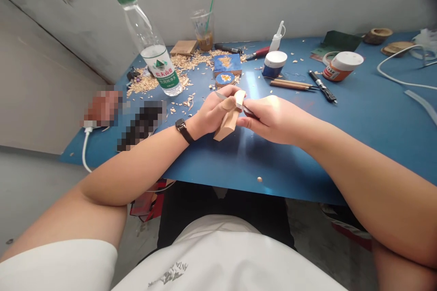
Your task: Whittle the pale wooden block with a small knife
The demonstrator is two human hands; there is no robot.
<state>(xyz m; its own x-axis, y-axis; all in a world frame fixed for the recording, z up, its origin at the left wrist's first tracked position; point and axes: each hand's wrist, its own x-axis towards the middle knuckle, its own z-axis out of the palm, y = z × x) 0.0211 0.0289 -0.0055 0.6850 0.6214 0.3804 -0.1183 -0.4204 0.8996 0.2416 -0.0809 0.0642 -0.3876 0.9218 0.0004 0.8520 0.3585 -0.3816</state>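
Observation:
My left hand [218,109] is wrapped round a small pale wooden block [228,125], which is held up over the blue table. The block's top end is lighter and looks cut at an angle. In my right hand [269,118] is a carving knife [248,110] with a dark handle, mostly hidden by the fingers. Its blade lies against the upper part of the block, close to my left thumb. Just beyond my left hand sits a small round blue piece with a painted figure [225,79], with a blue square block [227,63] behind it.
A water bottle [160,68] stands left among wood shavings [143,82]. Behind are a drink cup [204,32] and a glue bottle [276,38]. On the right lie paint jars [274,63], wooden-handled tools [290,84], a black pen-like cutter [322,86] and a white cable [399,79].

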